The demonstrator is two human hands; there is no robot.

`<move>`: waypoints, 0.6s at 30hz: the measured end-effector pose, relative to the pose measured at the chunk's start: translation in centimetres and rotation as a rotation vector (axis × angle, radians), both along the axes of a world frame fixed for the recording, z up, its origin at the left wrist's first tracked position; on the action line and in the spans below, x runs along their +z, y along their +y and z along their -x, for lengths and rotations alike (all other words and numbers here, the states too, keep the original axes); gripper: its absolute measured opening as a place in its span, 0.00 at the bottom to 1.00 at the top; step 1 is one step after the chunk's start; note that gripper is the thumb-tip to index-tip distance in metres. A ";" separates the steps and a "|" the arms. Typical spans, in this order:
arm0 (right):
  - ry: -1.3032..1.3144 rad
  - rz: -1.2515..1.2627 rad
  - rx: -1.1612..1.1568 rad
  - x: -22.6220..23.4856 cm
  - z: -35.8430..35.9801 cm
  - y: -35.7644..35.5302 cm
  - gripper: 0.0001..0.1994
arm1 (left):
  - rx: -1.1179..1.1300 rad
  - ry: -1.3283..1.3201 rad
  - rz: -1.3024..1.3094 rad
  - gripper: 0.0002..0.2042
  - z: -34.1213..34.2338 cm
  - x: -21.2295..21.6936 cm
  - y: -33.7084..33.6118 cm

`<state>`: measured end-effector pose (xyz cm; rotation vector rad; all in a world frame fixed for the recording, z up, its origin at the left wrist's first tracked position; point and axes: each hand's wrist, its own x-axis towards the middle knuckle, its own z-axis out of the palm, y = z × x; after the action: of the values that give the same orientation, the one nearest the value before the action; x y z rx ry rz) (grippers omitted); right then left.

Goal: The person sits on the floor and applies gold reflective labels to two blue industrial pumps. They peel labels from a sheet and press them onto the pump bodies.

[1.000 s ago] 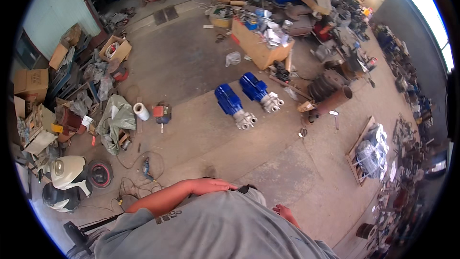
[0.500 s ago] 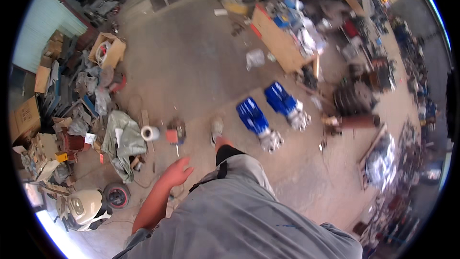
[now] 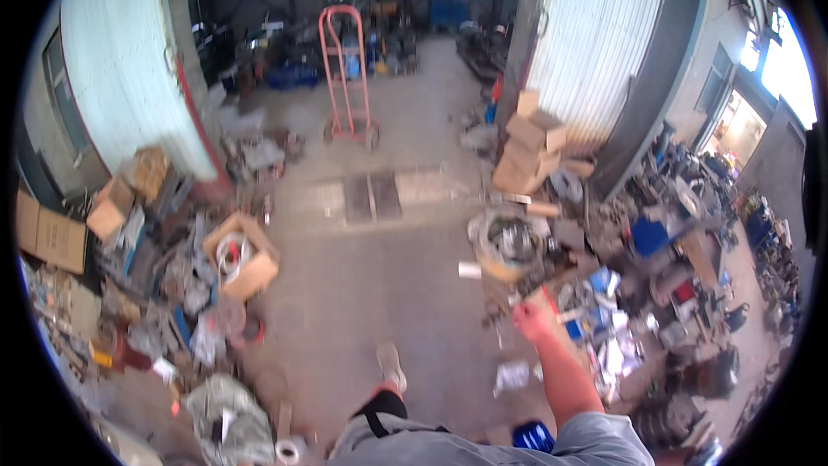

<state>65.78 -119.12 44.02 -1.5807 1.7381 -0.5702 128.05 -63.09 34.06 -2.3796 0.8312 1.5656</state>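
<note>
My right hand (image 3: pixel 530 321) hangs out in front of me at the end of a bare forearm. Its fingers look curled in, though slightly blurred, and nothing shows in them. Beneath it on the floor is a cardboard box (image 3: pixel 552 295) with blue and white packages heaped around it. My left hand is out of the picture. A blue gear motor (image 3: pixel 533 436) shows partly at the lower edge, beside my right sleeve. One of my feet, in a pale shoe (image 3: pixel 391 367), is forward on the concrete floor.
A red hand truck (image 3: pixel 348 78) stands upright beyond a wide doorway between white corrugated doors (image 3: pixel 599 34). Two dark floor plates (image 3: pixel 373 197) lie at the threshold. Boxes, including an open carton (image 3: pixel 243 255), and scrap line the left; machine parts crowd the right.
The view has swung up and forward, bringing the doorway and hand truck into sight. My left hand has left the picture and my right hand has come in. The blue motors have slipped toward the lower edge.
</note>
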 end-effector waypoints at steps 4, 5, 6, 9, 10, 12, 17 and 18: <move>-0.128 -0.184 -0.049 -3.4 -5.2 -8.5 0.19 | -0.095 0.061 0.096 0.19 -6.8 -0.2 -27.8; -0.059 -0.323 -0.043 -7.2 -5.7 -10.4 0.19 | -0.112 0.058 0.134 0.19 -8.5 0.2 -34.0; 0.006 -0.460 -0.084 -8.5 -6.5 -10.7 0.19 | -0.147 0.058 0.149 0.18 -10.3 0.4 -40.9; 0.075 -0.701 -0.139 -6.9 -10.0 -16.0 0.18 | -0.253 0.072 0.253 0.16 -14.9 -0.3 -60.4; 0.073 -0.724 -0.158 -6.6 -11.0 -18.9 0.18 | -0.289 0.082 0.306 0.16 -16.0 -0.6 -67.8; 0.052 -0.739 -0.211 -7.1 -12.9 -25.8 0.17 | -0.366 0.085 0.425 0.15 -18.2 -1.4 -84.1; 0.019 -0.719 -0.225 -9.4 -18.7 -53.1 0.16 | -0.269 0.090 0.562 0.13 -22.9 -0.7 -115.7; 0.025 -0.712 -0.219 -9.7 -19.5 -58.9 0.15 | -0.250 0.089 0.546 0.13 -23.5 -0.3 -120.2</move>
<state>85.31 -178.04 34.29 -0.9081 1.8601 -0.0049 151.57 -183.31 33.80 -2.4108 1.6875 1.4927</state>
